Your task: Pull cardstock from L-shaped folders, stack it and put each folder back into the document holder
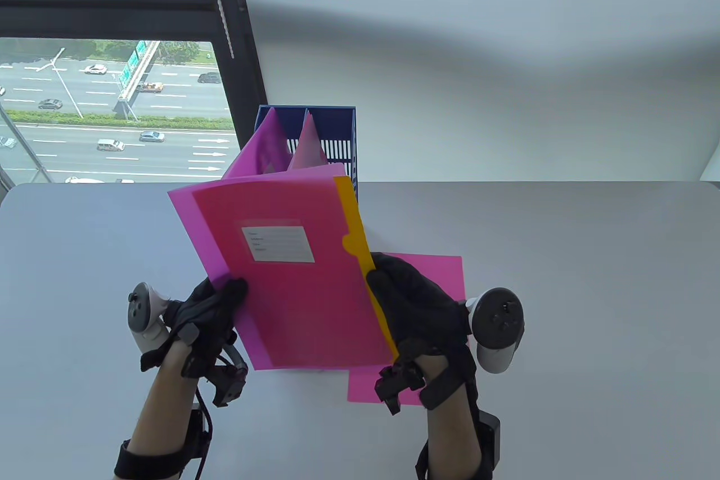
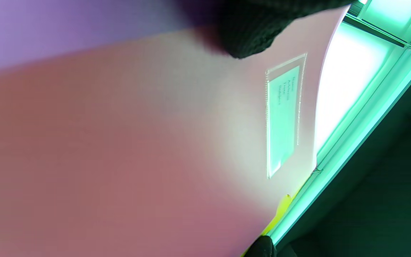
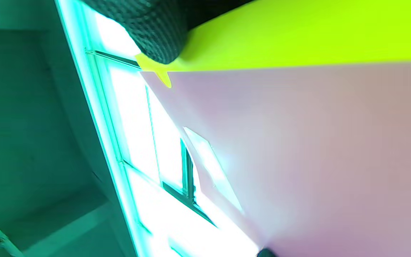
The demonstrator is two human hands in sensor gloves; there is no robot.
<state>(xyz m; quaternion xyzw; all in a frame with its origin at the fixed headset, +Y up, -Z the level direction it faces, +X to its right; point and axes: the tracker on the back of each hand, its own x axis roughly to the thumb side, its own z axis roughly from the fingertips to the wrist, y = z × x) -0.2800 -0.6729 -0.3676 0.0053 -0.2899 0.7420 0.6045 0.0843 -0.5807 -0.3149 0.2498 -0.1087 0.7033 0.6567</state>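
Observation:
A translucent pink L-shaped folder (image 1: 281,272) with a white label is held tilted above the table, and a yellow cardstock sheet (image 1: 357,232) sticks out along its right edge. My left hand (image 1: 216,300) pinches the folder's lower left edge. On the other side, my right hand (image 1: 405,300) grips the yellow cardstock at its protruding edge. The folder (image 2: 155,142) fills the left wrist view, with a gloved fingertip (image 2: 248,39) on it. In the right wrist view a fingertip (image 3: 159,35) presses on the yellow cardstock (image 3: 298,35) above the folder (image 3: 316,150).
A blue mesh document holder (image 1: 332,142) stands at the table's far edge with two pink folders (image 1: 264,148) upright in it. A pink sheet (image 1: 433,277) lies flat on the grey table (image 1: 562,305) under my right hand. A window is at the back left.

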